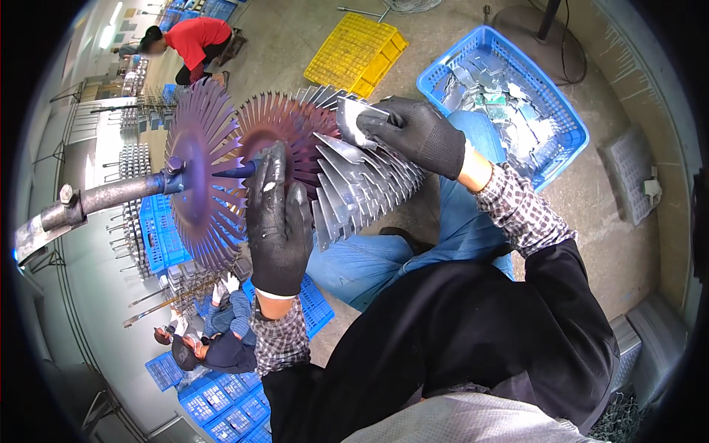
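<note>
Right now I see my right hand [417, 133], in a black glove, with its fingers closed around one flat metal blade [353, 118], holding it against the top of the ring of blades [362, 184] already standing in the wheel. That ring fans out in a silvery arc; I cannot count the blades, they are too many and overlap. My left hand [278, 221], gloved too, lies flat with fingers stretched straight, not gripping, pressed on the purple-tinted slotted disc [277, 136] and the lower blades. A second toothed disc [199, 177] sits just beside it on the same steel shaft [96, 198], which runs out to the left. Beyond my right hand stands one blue basket [569, 118] holding loose metal blades, and near it one yellow crate [354, 52] on the floor. Two other people work further off: one in a red top [196, 37] at upper left, one crouched at lower left [221, 340] among several blue crates [221, 406].
</note>
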{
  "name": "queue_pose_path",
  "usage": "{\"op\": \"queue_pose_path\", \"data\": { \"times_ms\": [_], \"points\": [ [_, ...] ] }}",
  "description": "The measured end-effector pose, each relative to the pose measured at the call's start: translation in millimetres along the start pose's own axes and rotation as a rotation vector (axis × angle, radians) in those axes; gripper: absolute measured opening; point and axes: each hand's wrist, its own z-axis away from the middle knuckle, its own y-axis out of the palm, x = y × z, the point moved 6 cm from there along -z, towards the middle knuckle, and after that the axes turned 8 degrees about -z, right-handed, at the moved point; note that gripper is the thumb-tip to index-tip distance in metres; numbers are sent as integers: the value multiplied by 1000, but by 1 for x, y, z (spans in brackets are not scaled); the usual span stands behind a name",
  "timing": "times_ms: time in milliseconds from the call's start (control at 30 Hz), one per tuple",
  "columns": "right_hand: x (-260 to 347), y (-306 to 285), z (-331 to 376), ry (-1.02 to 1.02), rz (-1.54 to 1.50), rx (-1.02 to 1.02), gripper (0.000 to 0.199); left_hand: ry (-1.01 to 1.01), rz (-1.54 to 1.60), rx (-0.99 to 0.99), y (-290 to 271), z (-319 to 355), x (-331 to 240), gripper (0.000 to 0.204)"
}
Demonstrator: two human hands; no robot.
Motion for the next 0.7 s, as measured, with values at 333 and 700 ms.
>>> {"op": "queue_pose_path", "data": {
  "times_ms": [333, 700],
  "points": [
    [5, 0, 0, -82, 125, 22, 31, -3, -19, 19, -6, -6, -9, 47],
    [15, 10, -6, -199, 206, 140, 35, 68, -243, 62, 1, -18, -5, 48]
  ]
}}
